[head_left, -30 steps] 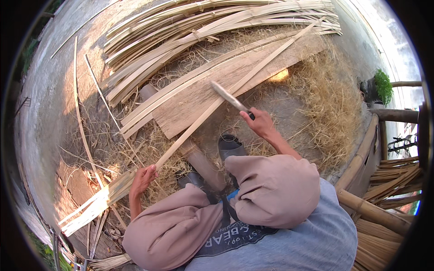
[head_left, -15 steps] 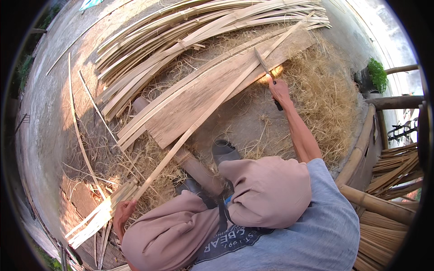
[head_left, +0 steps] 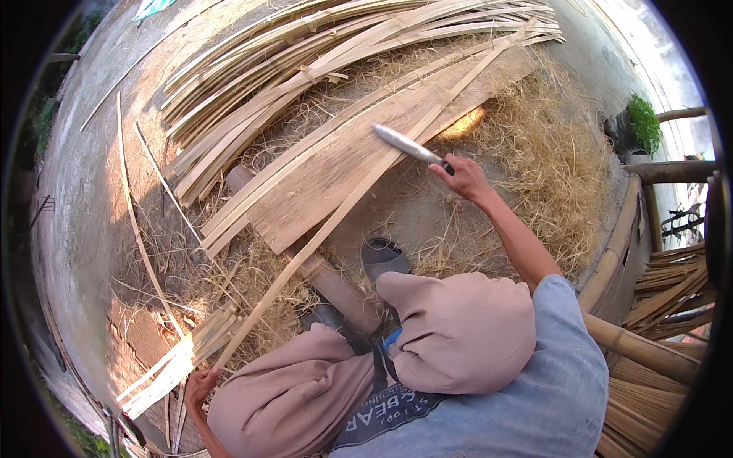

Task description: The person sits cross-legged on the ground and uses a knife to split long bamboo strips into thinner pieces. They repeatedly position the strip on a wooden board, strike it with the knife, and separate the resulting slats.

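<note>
Our right hand (head_left: 466, 179) is clamped on the handle of a machete (head_left: 408, 145), its blade raised above the long bamboo strip (head_left: 336, 217). That strip runs diagonally across the wooden plank (head_left: 359, 172) to our left hand (head_left: 200, 382), which grips its near end. We judge a glancing chop could skid along the strip toward our knees.

The bare concrete ground (head_left: 84, 191) carries a heap of split bamboo slats (head_left: 305, 53), flat wooden boards (head_left: 336, 175), loose thin strips (head_left: 134, 206), and dry straw-like shavings (head_left: 550, 168) scattered around.
</note>
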A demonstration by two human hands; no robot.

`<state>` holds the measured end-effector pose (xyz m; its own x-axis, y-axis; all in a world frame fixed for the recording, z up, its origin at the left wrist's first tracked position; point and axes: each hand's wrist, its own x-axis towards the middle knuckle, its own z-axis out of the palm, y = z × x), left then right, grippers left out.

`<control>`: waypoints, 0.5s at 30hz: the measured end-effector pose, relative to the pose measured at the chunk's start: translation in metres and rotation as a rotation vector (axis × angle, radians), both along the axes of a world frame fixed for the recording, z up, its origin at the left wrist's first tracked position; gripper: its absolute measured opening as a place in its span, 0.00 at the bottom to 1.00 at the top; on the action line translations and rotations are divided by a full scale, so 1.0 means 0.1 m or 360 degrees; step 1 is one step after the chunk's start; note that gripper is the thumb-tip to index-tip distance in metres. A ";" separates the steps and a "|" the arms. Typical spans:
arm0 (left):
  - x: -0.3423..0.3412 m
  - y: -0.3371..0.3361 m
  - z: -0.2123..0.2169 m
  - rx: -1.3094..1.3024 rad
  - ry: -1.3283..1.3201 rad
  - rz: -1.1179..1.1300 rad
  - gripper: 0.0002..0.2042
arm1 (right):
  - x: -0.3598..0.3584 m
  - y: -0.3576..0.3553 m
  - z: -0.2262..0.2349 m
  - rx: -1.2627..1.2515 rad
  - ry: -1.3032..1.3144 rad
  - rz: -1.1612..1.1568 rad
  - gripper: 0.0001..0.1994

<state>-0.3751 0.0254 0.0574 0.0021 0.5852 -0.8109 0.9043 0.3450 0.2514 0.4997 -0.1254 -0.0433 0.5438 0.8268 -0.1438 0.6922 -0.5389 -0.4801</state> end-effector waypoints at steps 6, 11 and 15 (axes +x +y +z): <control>0.01 -0.15 0.03 -0.0077 0.0072 0.0050 0.26 | 0.73 0.05 0.21 0.0231 0.0336 -0.0817 0.35; 0.03 -0.14 0.08 -0.0079 0.0081 0.0076 0.26 | -0.27 0.05 0.19 -0.0034 0.0054 0.0084 0.37; 0.14 0.01 0.02 -0.0071 0.0052 0.0040 0.26 | 0.28 -0.01 0.31 -0.0072 0.0133 -0.0360 0.36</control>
